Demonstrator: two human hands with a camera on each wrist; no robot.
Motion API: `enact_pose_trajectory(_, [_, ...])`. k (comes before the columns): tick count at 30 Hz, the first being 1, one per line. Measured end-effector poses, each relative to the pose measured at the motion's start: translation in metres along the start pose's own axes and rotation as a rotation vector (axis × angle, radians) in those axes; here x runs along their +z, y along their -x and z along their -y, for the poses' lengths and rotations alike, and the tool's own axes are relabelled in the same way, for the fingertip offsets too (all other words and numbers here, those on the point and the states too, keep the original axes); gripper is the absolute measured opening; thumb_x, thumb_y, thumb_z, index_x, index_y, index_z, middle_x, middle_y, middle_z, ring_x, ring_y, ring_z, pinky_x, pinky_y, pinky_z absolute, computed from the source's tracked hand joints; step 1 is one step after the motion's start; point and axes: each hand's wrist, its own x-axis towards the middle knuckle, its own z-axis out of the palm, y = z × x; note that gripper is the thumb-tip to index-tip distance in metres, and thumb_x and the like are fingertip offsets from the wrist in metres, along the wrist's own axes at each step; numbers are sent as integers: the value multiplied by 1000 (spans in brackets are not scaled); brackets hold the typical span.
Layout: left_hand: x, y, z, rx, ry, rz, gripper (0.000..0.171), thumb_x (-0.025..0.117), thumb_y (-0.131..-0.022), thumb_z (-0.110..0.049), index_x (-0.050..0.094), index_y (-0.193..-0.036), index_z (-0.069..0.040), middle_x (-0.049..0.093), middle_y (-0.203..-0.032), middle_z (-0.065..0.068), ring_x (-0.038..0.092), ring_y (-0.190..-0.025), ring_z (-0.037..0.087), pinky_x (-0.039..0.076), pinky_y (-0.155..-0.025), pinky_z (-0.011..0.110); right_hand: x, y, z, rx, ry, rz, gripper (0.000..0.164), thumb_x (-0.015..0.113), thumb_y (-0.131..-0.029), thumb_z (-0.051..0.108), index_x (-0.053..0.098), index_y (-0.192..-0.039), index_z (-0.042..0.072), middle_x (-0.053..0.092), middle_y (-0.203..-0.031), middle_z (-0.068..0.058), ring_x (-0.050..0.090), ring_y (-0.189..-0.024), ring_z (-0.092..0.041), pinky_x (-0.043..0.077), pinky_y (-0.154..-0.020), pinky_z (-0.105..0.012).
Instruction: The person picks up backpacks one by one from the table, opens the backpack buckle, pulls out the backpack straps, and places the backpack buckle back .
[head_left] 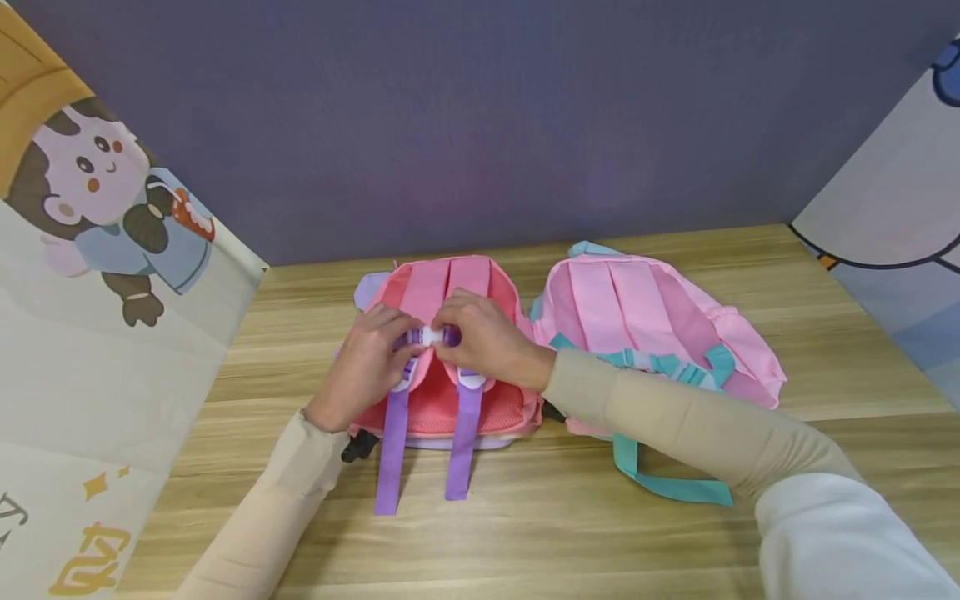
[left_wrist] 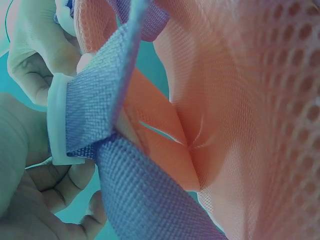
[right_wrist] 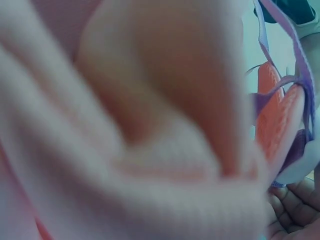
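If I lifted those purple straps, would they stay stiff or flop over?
The purple straps would probably flop: they're flat woven bands, and one bends in the left wrist view. They're likely light, being so narrow beside the coral backpack. Their ridged weave probably isn't slippery.

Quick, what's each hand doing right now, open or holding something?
Left hand: closed, pinching one side of the white buckle.
Right hand: closed, pinching its other side.

On my head feed I count two backpacks, one coral [head_left: 435,408] and one pink [head_left: 645,321]; one left hand [head_left: 366,360], one right hand [head_left: 489,340]; one white buckle [head_left: 431,336] between them; two dangling purple straps [head_left: 393,454]; one trailing teal strap [head_left: 678,488]; one tabletop [head_left: 540,533].
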Motion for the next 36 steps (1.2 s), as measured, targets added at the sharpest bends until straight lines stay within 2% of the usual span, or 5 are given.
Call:
enact_pose_trajectory(15, [-1, 2, 1, -18, -9, -7, 36, 81, -73, -6, 67, -105, 3, 62, -101, 10, 53, -95, 22, 46, -82, 40, 1, 1, 0, -6, 19, -13, 17, 76, -78, 15, 72, -93, 7, 66, -87, 2, 51, -83, -10, 43, -72, -21])
enact_pose_trajectory(28, [-1, 4, 2, -55, 8, -3, 31, 81, -73, -7, 68, -101, 2, 63, -97, 9, 54, -92, 21, 46, -82, 39, 5, 4, -2, -94, -3, -123, 17, 78, -77, 14, 75, -92, 6, 69, -85, 0, 53, -79, -11, 43, -70, -19])
enact_pose_trajectory(36, [0, 4, 2, -37, -6, -20, 33, 82, -72, -8, 69, -102, 2, 63, -98, 9, 53, -92, 21, 45, -82, 39, 2, 2, -2, -44, -7, -83, 19, 77, -76, 15, 75, -93, 6, 70, -85, 0, 54, -77, -11, 44, -67, -20])
